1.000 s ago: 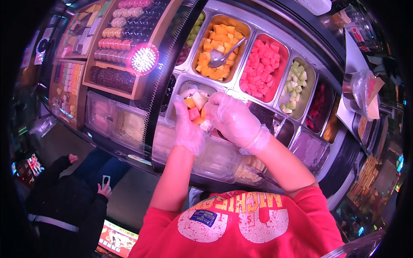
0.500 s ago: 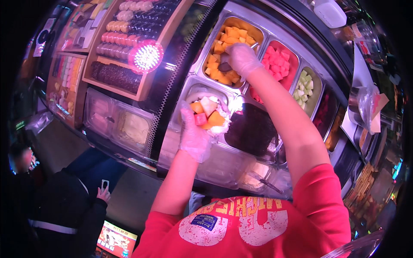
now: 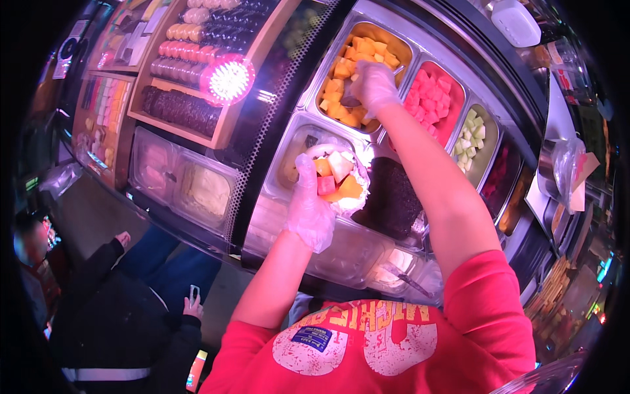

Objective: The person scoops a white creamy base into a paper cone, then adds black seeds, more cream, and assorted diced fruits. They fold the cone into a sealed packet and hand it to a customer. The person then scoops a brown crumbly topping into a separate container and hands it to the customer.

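Note:
My left hand (image 3: 311,213), in a clear glove, is wrapped round a round cup of dessert (image 3: 355,199) topped with white cream and orange, pink and pale fruit chunks. It is held over the metal counter, just below the bin of orange fruit cubes (image 3: 336,88). My right hand (image 3: 375,87), gloved too, reaches into that bin. Its fingers are closed on a spoon (image 3: 350,94), whose bowl shows among the cubes; the handle is mostly hidden by the hand.
Right of the orange fruit stand bins of pink fruit cubes (image 3: 428,100) and pale green cubes (image 3: 471,133). A dark-filled bin (image 3: 390,194) lies under my right forearm. Trays of wrapped sweets (image 3: 187,69) are behind a black divider. Lower left, a person in dark clothes (image 3: 118,322) stands beyond the counter.
The cup in my left hand has shifted slightly right. My right hand has moved a little with the spoon inside the orange fruit bin. The person at lower left has moved right.

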A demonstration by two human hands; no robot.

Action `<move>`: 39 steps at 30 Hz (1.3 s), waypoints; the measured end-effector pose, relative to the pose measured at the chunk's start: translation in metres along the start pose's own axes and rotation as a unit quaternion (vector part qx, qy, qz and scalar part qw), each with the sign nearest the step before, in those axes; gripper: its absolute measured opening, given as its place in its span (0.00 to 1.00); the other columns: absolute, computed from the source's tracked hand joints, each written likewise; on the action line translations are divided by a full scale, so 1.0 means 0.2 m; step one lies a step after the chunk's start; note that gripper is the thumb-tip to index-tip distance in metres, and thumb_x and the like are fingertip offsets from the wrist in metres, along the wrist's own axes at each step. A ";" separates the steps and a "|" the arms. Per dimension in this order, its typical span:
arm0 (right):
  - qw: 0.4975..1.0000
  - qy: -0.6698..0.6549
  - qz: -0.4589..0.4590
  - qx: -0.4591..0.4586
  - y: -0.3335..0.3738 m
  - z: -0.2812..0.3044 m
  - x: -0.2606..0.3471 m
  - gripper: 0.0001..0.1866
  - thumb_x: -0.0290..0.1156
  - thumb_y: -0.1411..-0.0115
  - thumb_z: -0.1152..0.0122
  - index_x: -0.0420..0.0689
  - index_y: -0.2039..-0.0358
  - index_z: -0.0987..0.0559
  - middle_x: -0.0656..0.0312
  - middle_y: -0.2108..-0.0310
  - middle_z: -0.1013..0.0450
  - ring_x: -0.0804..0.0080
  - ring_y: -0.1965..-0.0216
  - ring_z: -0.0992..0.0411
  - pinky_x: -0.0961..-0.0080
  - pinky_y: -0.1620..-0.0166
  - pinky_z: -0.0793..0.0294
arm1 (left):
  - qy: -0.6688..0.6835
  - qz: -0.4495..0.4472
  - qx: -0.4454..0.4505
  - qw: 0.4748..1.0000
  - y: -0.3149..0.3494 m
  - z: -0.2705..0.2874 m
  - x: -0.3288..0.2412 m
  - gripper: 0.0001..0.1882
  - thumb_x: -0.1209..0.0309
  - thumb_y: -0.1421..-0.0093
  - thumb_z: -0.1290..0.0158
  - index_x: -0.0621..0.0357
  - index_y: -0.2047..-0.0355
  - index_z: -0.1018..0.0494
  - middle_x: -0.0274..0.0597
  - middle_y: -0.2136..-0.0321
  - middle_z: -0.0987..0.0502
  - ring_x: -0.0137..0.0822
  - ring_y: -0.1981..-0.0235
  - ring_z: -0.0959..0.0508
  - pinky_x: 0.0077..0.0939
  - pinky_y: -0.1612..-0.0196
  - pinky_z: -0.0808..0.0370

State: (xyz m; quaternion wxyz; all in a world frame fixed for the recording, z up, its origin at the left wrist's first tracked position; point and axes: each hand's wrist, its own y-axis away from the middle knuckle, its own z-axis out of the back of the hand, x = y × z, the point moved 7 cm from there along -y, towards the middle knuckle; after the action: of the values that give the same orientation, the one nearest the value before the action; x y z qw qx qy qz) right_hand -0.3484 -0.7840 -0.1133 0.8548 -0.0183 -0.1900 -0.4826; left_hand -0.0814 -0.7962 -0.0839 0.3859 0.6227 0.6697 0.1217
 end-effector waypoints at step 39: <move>0.851 -0.364 0.377 0.036 1.18 0.87 0.44 0.10 0.29 0.48 0.26 0.45 0.64 0.16 0.61 0.64 0.20 0.63 0.61 0.21 0.66 0.58 0.21 | -0.027 -0.012 0.077 0.997 0.26 -0.24 -0.01 0.40 0.31 0.34 0.55 0.50 0.39 0.32 0.39 0.50 0.21 0.37 0.49 0.19 0.36 0.45 0.20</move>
State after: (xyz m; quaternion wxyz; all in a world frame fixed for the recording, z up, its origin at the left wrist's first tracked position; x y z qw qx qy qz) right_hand -0.1654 -0.6924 0.1144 0.8409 -0.2323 -0.4832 -0.0745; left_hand -0.0746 -0.7719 -0.0180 0.3562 0.6457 0.6737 0.0484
